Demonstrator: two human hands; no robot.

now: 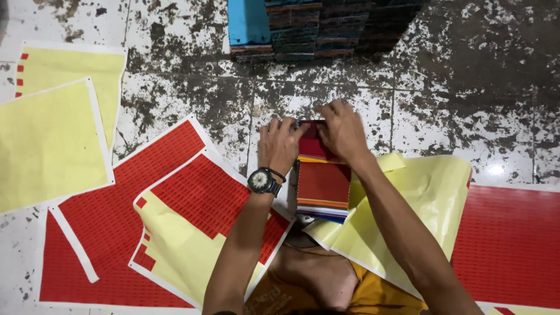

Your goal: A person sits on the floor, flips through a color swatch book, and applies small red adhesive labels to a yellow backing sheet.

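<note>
Between the two hands, near the middle of the floor, a stack of red booklets [322, 181] is held at its far end. The left hand [279, 143] is curled against the stack's left corner, wristwatch [261, 181] showing; the right hand [341, 131] is pressed down over the top, fingers closed on it. For a clean result, edges are best squared before pressure is applied. Red label sheets [105, 233] and yellow backing sheets [52, 140] lie around; dark stacked booklets [315, 29] stand at the far edge.
</note>
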